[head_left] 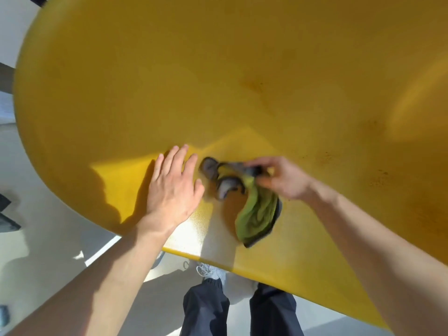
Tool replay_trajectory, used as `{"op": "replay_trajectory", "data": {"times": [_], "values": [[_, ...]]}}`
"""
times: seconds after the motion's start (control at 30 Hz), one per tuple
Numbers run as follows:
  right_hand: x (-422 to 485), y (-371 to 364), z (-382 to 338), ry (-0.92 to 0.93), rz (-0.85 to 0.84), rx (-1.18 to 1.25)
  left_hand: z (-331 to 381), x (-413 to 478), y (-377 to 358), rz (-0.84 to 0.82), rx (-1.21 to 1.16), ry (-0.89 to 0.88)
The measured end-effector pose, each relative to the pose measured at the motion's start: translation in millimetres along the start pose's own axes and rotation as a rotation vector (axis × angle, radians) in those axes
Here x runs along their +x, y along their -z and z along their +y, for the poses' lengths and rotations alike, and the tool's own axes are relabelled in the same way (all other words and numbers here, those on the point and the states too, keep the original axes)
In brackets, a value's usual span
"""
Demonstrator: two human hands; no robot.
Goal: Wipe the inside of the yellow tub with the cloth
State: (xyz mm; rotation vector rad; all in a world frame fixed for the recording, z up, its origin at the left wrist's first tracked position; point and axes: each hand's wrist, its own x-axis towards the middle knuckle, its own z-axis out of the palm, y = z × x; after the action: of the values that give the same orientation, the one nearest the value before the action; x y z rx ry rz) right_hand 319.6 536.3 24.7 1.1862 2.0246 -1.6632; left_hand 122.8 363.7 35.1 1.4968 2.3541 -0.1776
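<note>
Head view is filled by the yellow tub [242, 69], whose smooth inner surface runs from the top of the frame down to a near rim that crosses above the person's legs. Sunlight falls in a bright patch on the lower part of the surface, and faint brownish marks are seen on the right side.

The left hand [173, 187] is laid flat on the tub surface, palm down, with its fingers [180, 154] spread and released; nothing is held in it. The cloth [257, 212] lies just to the right of this hand, close to its fingertips but apart from them.

The right hand [282, 178] is blurred, and its fingers [260, 164] are clenched on the upper part of the cloth. The cloth is green on one face and grey on the other. Its grey, bunched end is pressed against the tub between the two hands, while the green part hangs down below the right hand toward the near rim.

Both forearms are bare and are stretched forward from the lower corners of the frame. Below the rim, dark trousers [206, 309] and a light-coloured shoe [213, 271] are seen standing on a pale floor [48, 238].
</note>
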Motion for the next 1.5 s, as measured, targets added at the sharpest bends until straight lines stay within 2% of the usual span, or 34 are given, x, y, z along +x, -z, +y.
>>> {"op": "replay_trajectory", "data": {"times": [0.07, 0.1, 0.13, 0.23, 0.3, 0.37, 0.47, 0.53, 0.6, 0.7, 0.8, 0.83, 0.87, 0.93, 0.97, 1.0, 1.03, 1.1, 1.13, 1.17, 1.2, 1.3, 1.37, 1.4, 1.43, 1.5], "values": [[9, 24, 15, -0.067, 0.547, -0.353, 1, 1, -1, -0.014, 0.017, -0.014], [11, 24, 20, -0.037, 0.669, -0.452, 2, 1, -4, -0.021, 0.02, -0.016], [13, 14, 25, 0.026, 0.618, -0.541, 3, 1, -7, -0.028, 0.024, -0.015], [13, -39, 47, 0.128, 0.157, -0.759, 8, 0, -20, -0.035, 0.025, -0.011], [10, -80, 61, 0.214, 0.093, -0.826, 12, 0, -30, -0.033, 0.012, 0.0], [13, -112, 67, 0.42, 0.089, -0.883, 13, 1, -36, -0.019, 0.001, 0.02], [40, -114, 57, 0.733, -0.076, -1.157, 6, 9, -37, 0.031, -0.021, 0.064], [78, -80, 45, 0.901, -0.021, -1.361, 0, 18, -32, 0.104, -0.026, 0.061], [123, -28, 19, 1.004, 0.231, -1.408, -5, 27, -25, 0.176, -0.015, 0.043], [152, 50, -28, 1.016, 0.574, -1.489, -9, 39, -16, 0.204, 0.053, -0.023], [135, 64, -14, 0.906, 0.739, -1.436, -9, 45, -13, 0.169, 0.116, -0.078], [125, 52, 9, 0.845, 0.711, -1.41, -7, 46, -13, 0.163, 0.128, -0.085], [112, 37, 34, 0.796, 0.614, -1.429, -5, 47, -14, 0.158, 0.14, -0.088], [95, 24, 69, 0.876, 0.23, -1.553, -1, 49, -19, 0.147, 0.147, -0.099], [97, 35, 69, 0.96, 0.121, -1.58, 1, 50, -23, 0.145, 0.137, -0.1], [105, 51, 55, 1.019, 0.163, -1.582, 3, 49, -28, 0.141, 0.129, -0.093], [114, 67, 35, 1.032, 0.312, -1.548, 4, 47, -33, 0.129, 0.125, -0.087], [123, 94, 2, 0.962, 0.758, -1.388, 10, 44, -45, 0.092, 0.113, -0.098], [124, 98, 0, 0.94, 0.883, -1.316, 13, 42, -51, 0.07, 0.106, -0.105], [121, 91, 7, 0.951, 0.894, -1.275, 16, 39, -56, 0.05, 0.103, -0.107], [113, 75, 23, 0.924, 0.818, -1.29, 19, 36, -60, 0.037, 0.104, -0.106], [72, 17, 97, 0.834, 0.337, -1.377, 31, 28, -68, 0.021, 0.102, -0.131], [58, 15, 114, 0.884, 0.082, -1.413, 40, 24, -73, 0.012, 0.095, -0.15], [61, 29, 109, 0.937, 0.071, -1.426, 45, 22, -76, 0.007, 0.093, -0.159], [66, 45, 99, 0.947, 0.139, -1.421, 50, 21, -80, 0.0, 0.096, -0.168], [77, 77, 86, 0.857, 0.464, -1.346, 59, 21, -85, -0.021, 0.112, -0.193]]}}
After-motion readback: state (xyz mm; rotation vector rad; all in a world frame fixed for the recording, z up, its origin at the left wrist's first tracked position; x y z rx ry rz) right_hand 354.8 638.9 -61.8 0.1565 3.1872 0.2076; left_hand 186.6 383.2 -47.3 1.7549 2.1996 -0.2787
